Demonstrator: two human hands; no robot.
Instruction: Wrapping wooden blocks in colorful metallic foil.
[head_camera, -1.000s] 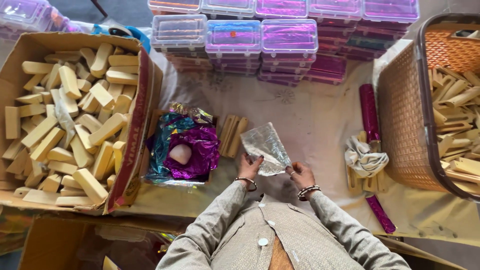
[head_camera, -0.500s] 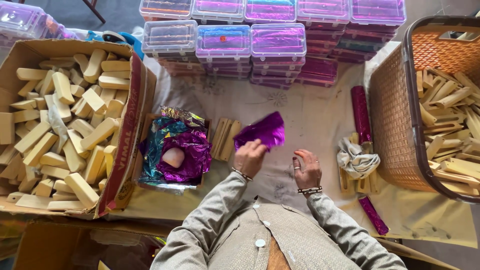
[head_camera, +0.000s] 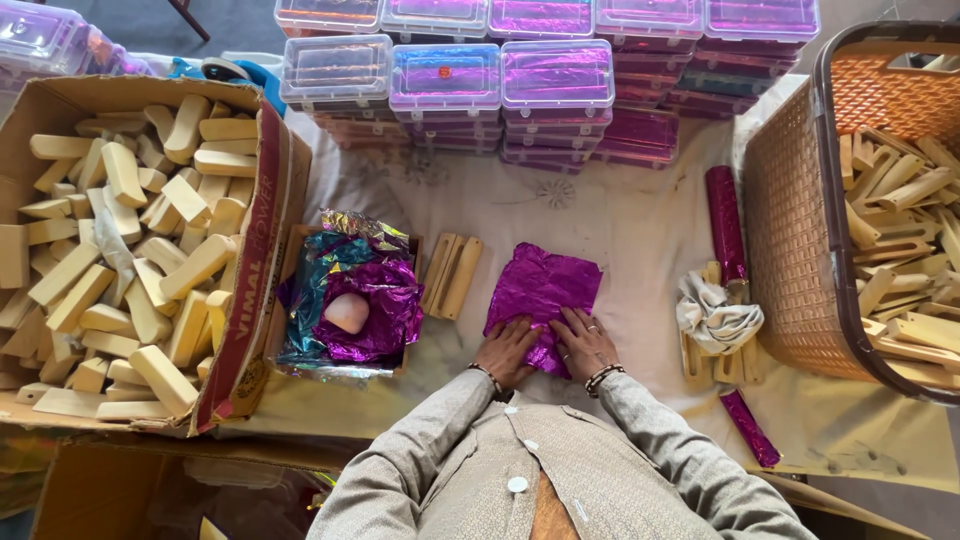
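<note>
A crinkled purple foil sheet (head_camera: 545, 290) lies flat on the white cloth (head_camera: 640, 215) in front of me. My left hand (head_camera: 505, 350) and my right hand (head_camera: 583, 342) rest side by side on its near edge, palms down and fingers spread, pressing it onto the cloth. Just left of the sheet lie a few pale wooden blocks (head_camera: 452, 275). Further left, a small box of foil sheets (head_camera: 355, 300) holds purple and blue foil with a pinkish round lump on top.
A cardboard box (head_camera: 250, 300) of pale wooden blocks stands at the left. A woven orange basket (head_camera: 790, 230) with wooden pieces stands at the right. Stacked clear plastic boxes (head_camera: 450, 85) line the back. A purple foil roll (head_camera: 725, 225) and a bunched cloth (head_camera: 712, 318) lie right of me.
The foil sheet was held up in both hands showing its silver side, then turned purple side up by my left hand. Now it lies flat with both hands pressing it.
</note>
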